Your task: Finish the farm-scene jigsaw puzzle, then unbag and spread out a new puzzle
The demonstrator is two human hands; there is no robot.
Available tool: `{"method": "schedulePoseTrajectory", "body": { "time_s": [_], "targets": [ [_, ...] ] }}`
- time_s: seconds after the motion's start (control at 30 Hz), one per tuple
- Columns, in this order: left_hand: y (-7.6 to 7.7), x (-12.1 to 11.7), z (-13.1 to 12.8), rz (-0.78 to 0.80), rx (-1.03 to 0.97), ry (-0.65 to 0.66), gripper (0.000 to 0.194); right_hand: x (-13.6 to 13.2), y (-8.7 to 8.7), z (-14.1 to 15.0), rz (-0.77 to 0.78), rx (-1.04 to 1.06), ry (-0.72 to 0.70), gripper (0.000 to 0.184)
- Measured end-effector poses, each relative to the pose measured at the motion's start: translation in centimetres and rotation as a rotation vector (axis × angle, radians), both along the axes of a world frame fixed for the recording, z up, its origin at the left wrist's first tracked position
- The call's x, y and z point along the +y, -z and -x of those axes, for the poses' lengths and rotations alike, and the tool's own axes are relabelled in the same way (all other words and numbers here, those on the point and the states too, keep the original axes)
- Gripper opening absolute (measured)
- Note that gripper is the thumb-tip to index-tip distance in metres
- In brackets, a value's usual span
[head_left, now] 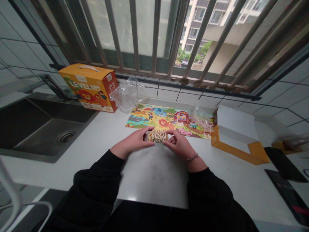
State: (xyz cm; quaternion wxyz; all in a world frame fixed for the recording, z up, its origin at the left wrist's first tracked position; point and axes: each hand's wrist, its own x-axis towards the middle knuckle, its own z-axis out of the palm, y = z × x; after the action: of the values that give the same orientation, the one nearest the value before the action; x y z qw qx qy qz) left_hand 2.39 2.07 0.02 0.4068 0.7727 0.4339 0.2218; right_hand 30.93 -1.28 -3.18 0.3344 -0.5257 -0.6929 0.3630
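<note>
Between my two hands is a row of many thin cardboard puzzle pieces (pixel 157 136), standing on edge and pressed together. My left hand (pixel 137 139) grips the left end of the row, thumb towards me and fingers behind. At the other end my right hand (pixel 178 142) holds it with fingertips and thumb; a thin bracelet circles that wrist. Just beyond the pieces lie two colourful picture sheets side by side: one with a lion and an elephant (pixel 151 116), the other with a red barn and pigs (pixel 184 125).
At the back left stands an orange "LEVEL UP!" box (pixel 90 87), beside crumpled clear plastic (pixel 127 95). More clear plastic (pixel 204 117) covers part of the barn sheet. An opened orange and white box (pixel 238 135) is on the right, a dark tablet (pixel 289 196) nearer me. The sink (pixel 51 135) lies left.
</note>
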Motion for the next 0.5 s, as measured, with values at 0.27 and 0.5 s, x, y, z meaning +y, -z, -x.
{"method": "schedulePoseTrajectory", "body": {
  "time_s": [0.27,0.5],
  "targets": [
    [0.17,0.51,-0.16,-0.044,0.014,-0.026,0.074,-0.15,0.09,-0.08,-0.027,-0.004,-0.011,0.060],
    [0.25,0.74,-0.86,-0.046,0.010,-0.062,0.065,-0.39,-0.53,0.05,-0.058,-0.017,-0.039,0.064]
  ]
}}
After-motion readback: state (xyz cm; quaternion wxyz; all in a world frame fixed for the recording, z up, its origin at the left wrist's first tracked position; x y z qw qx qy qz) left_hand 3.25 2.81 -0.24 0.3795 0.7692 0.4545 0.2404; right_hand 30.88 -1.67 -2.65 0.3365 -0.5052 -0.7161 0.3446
